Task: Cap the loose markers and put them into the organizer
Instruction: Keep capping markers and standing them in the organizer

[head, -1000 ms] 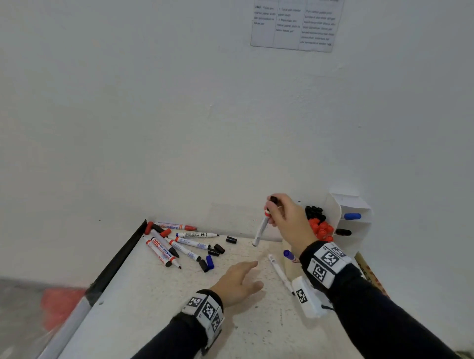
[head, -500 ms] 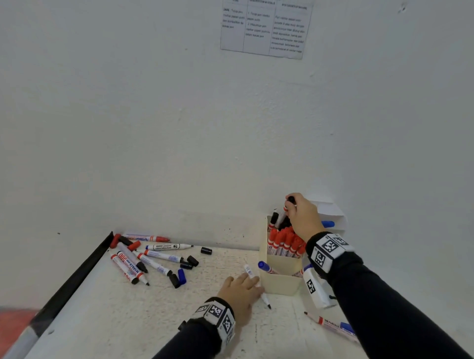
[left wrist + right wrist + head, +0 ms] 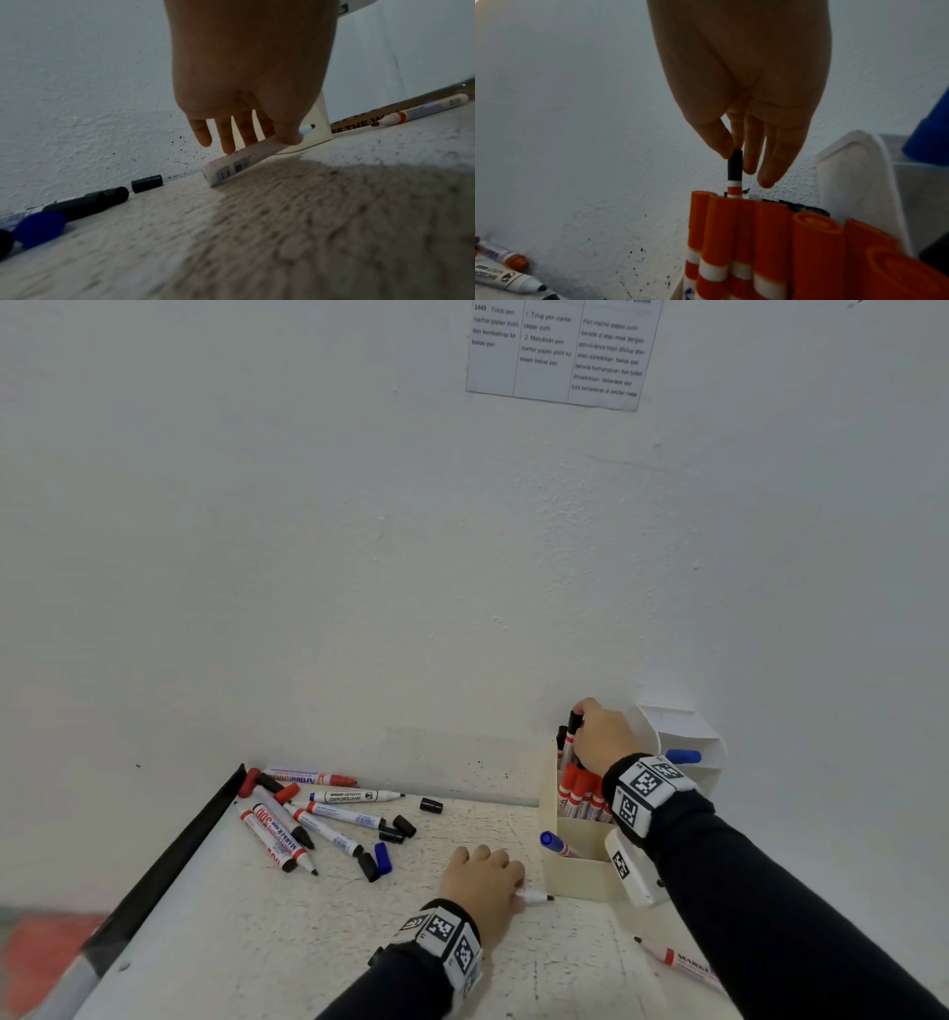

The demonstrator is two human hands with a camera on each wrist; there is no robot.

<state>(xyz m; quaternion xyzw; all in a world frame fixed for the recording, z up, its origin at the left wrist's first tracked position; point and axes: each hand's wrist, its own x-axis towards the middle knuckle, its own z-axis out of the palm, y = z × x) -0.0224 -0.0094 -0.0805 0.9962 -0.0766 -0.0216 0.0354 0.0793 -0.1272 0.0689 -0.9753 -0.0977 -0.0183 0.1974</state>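
A: Seating the black-capped marker point(image 3: 734, 170) upright in the organizer point(image 3: 577, 878) — our right hand point(image 3: 603, 742) pinches its cap from above, grip narrow, barrel vertical among the red-capped markers point(image 3: 757, 233).

B: And our left hand point(image 3: 246, 67)?

A: Down on the counter point(image 3: 318, 942), fingers point(image 3: 227, 140) curled onto an uncapped marker point(image 3: 241, 160). It lies flat just beside the organizer's front wall, tip pointing right toward the box, butt end toward the pile.

B: So the left is nearer for the next one.

A: We think so. But its cap is the issue: the loose caps point(image 3: 395, 834) sit well to the left, by the marker pile point(image 3: 303, 819). The long axis runs left-right, so we'd bring a cap in from the tip side.
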